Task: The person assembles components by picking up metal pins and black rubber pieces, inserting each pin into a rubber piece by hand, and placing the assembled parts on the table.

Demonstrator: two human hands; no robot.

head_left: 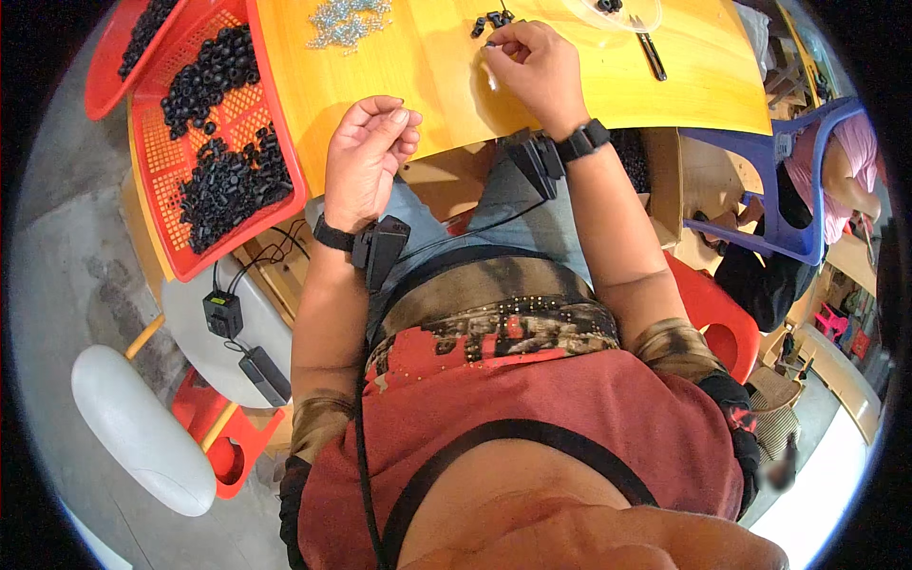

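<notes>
Left hand (369, 157): curled closed, seemingly empty.
Right hand (541, 74): pinched; we cannot tell on what.
Black parts (498, 18): likely light, stiff; we'd pinch their sides.

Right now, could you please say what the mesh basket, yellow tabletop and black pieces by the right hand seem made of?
Mesh basket: probably glossy plastic, given its smooth red rim and grid of holes.
Yellow tabletop: apparently varnished wood or glossy laminate, given its grain and sheen.
Black pieces: perhaps plastic or rubber, seemingly satin; their even dark colour fits either.
</notes>
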